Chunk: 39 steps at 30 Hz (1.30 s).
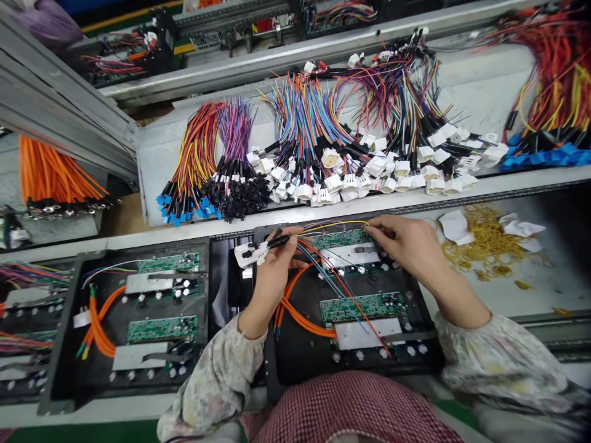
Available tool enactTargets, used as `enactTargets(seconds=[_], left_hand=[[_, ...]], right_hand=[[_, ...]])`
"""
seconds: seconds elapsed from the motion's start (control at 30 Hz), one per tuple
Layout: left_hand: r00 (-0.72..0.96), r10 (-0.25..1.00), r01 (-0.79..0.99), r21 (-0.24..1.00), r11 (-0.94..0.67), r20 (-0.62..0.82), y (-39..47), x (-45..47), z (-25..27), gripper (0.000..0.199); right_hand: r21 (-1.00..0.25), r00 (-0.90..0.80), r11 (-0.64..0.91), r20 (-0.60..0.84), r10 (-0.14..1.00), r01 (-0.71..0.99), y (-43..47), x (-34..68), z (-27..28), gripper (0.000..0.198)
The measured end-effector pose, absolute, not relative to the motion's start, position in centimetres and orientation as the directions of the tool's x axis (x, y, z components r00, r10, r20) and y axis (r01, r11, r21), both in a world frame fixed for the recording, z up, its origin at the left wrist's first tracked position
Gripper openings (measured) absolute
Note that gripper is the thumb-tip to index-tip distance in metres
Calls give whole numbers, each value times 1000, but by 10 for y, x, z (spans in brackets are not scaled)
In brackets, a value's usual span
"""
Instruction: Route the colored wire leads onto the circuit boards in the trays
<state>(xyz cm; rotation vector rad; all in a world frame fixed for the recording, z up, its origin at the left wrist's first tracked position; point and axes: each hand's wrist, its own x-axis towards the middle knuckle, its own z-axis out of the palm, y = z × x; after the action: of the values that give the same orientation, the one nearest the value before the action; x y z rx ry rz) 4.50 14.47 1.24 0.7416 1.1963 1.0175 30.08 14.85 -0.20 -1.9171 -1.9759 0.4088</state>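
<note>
My left hand [271,280] is closed around the black-sleeved neck of a wire harness [252,253], whose white connectors stick out to the left. Its blue and red wires hang loose across a black tray [300,351]. To the right, my right hand [409,243] pinches the end of a yellow wire [332,224] from this harness, drawn out between both hands. Beneath them the tray holds an upper circuit board [353,255] and a lower circuit board [364,306], each with a silvery plate. Thick orange cables [300,320] curve beside the boards.
Another black tray [64,363] with boards and orange cables stands at left. Along the shelf behind lie bundles of harnesses with white connectors [332,181], blue connectors [184,209] and black ones [240,197]. Yellow rubber bands [484,237] are heaped at right. A metal post [69,111] rises left.
</note>
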Motion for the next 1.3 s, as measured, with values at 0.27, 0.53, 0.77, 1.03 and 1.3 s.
enactTargets(seconds=[0.27, 0.53, 0.77, 1.03, 1.3], left_hand=[[37, 923, -227, 896, 381, -383, 144, 46, 11, 30], [34, 930, -245, 899, 362, -366, 144, 46, 11, 33], [53, 929, -260, 893, 366, -366, 145, 46, 7, 37], [79, 934, -270, 894, 358, -350, 145, 47, 5, 35], [87, 936, -280, 893, 352, -342, 146, 47, 7, 34]], right_hand=[[-455, -166, 200, 113, 980, 868, 132, 271, 29, 30], [-506, -237, 213, 18, 971, 836, 149, 242, 15, 27], [-467, -316, 313, 73, 946, 827, 153, 243, 5, 28], [-417, -322, 311, 44, 946, 854, 154, 240, -5, 31], [-378, -359, 366, 91, 929, 850, 152, 241, -6, 30]])
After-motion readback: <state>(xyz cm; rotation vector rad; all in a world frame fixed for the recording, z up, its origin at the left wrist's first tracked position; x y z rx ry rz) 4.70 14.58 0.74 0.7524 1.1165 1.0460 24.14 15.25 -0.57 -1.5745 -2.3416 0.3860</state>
